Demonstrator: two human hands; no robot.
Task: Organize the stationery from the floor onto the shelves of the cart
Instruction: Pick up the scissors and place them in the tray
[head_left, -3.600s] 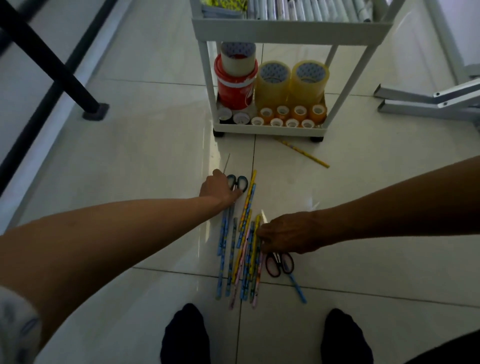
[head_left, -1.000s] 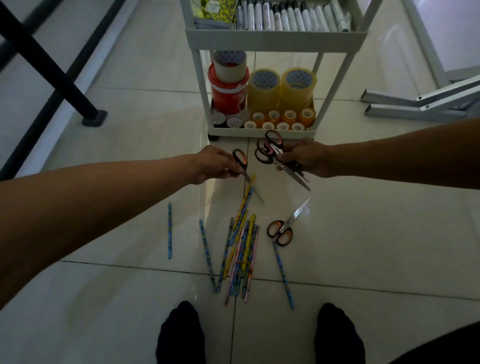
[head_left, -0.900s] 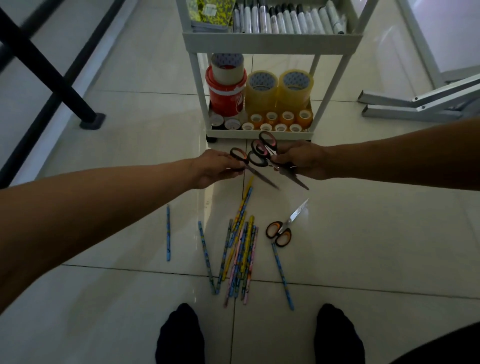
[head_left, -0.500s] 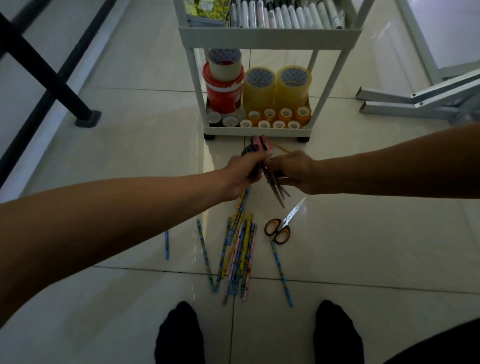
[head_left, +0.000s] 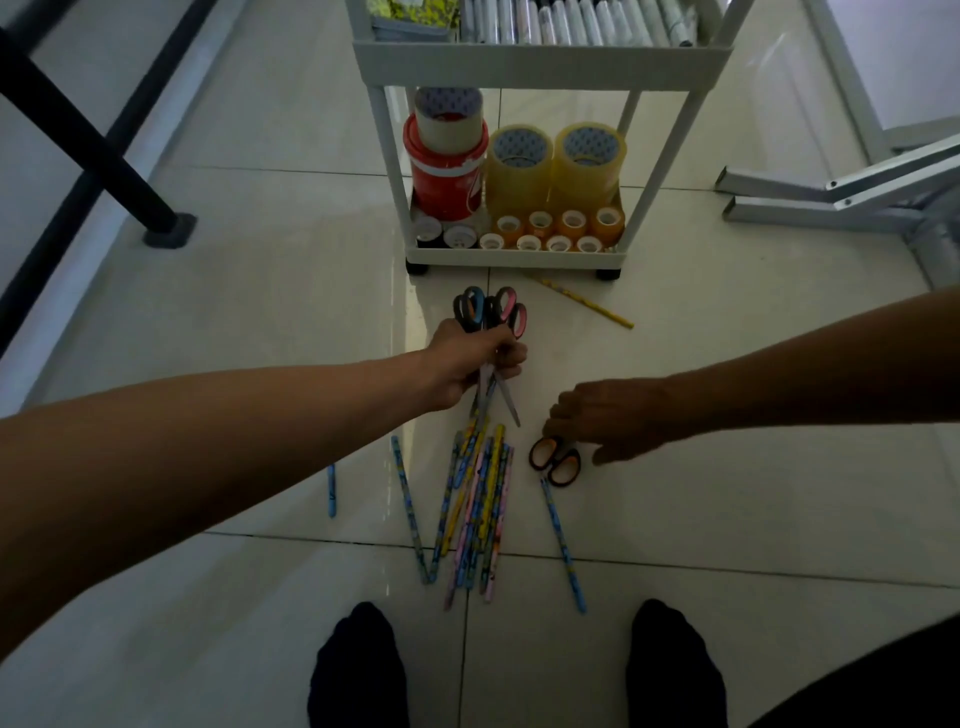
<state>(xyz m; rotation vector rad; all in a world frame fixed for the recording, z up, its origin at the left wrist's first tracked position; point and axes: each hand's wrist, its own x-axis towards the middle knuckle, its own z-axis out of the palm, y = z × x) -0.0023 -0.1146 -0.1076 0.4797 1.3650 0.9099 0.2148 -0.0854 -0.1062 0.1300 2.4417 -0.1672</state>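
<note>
1. The left hand (head_left: 470, 366) now grips the whole bunch of scissors (head_left: 491, 332) alone, fingers curled round the blades, with the blue and pink handles pointing far toward the cart (head_left: 540, 52) and the tips pointing near; half a second ago both hands met at that bunch, so the pass from right to left is done
2. The right hand (head_left: 602, 418) has let go and dropped to the floor (head_left: 208, 291), right of the pencil pile; its fingers hang loosely spread over the orange-handled scissors (head_left: 555, 460), whose blades are hidden under the hand. Whether the fingers already touch them I cannot tell; they have not closed on them
3. That looks like the last pair of scissors on the floor, so once it joins the bunch the scissors can go to the cart in one trip
4. Still on the floor: the pile of patterned pencils (head_left: 478, 499) just left of the orange scissors, a blue pencil (head_left: 563, 545) near them, a stray blue one (head_left: 331, 491) further left, and a yellow pencil (head_left: 587, 304) by the cart's right wheel
5. The cart's bottom shelf holds tape rolls (head_left: 556, 161); pens fill the shelf above
</note>
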